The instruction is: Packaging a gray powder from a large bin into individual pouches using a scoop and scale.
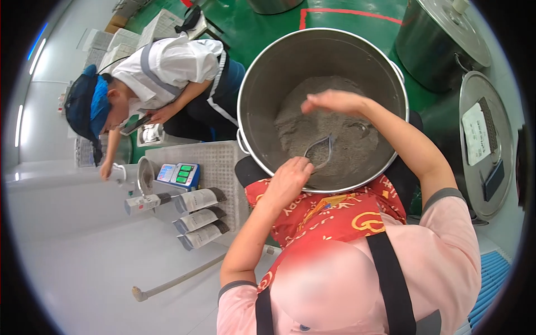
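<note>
A large steel pot (245, 89) stands in front of me, partly filled with grey-brown granular material (346, 148). Inside its near edge, my left hand (291, 177) has its fingers closed on what looks like an open pouch (320, 149), its pointed mouth spread over the granules. My right hand (335, 102) hovers above the heap, fingers stretched to the left; I see nothing in it, though its palm is partly hidden. A small dark rounded shape (362, 130) lies in the granules below my right wrist, too unclear to name.
At left, a co-worker (167, 67) holds a phone (135, 125) and reaches toward a metal container (146, 174). A digital scale (178, 175) and several filled pouches (200, 218) are beside it. Lidded steel pots (441, 44) stand at right, one bearing a paper label (476, 134).
</note>
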A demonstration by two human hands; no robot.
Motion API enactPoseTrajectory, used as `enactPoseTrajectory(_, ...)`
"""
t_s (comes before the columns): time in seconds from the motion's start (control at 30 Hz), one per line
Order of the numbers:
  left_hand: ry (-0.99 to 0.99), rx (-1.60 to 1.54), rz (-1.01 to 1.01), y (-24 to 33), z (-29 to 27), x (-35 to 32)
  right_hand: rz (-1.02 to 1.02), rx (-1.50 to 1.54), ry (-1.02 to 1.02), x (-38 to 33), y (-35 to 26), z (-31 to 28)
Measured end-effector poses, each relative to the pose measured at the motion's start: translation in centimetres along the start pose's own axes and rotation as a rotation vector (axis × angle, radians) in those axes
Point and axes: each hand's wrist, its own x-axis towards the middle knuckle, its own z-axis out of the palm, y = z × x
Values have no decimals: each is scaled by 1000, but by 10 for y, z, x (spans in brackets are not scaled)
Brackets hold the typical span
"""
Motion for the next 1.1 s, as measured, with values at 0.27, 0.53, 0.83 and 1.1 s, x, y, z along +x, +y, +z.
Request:
enactPoseTrajectory(0.27,254,-61,-37,44,-69,-26,584,181,-320,-17,109,69)
enactPoseTrajectory(0.53,572,-13,-172,55,-116,-78,351,794,-378,-15,111,96)
enactPoseTrajectory(0.83,738,224,-761,8,-130,-122,458,223,-36,-3,135,91)
enactPoseTrajectory(1.1,624,474,-1001,-113,-94,-182,408,17,5,-7,137,89)
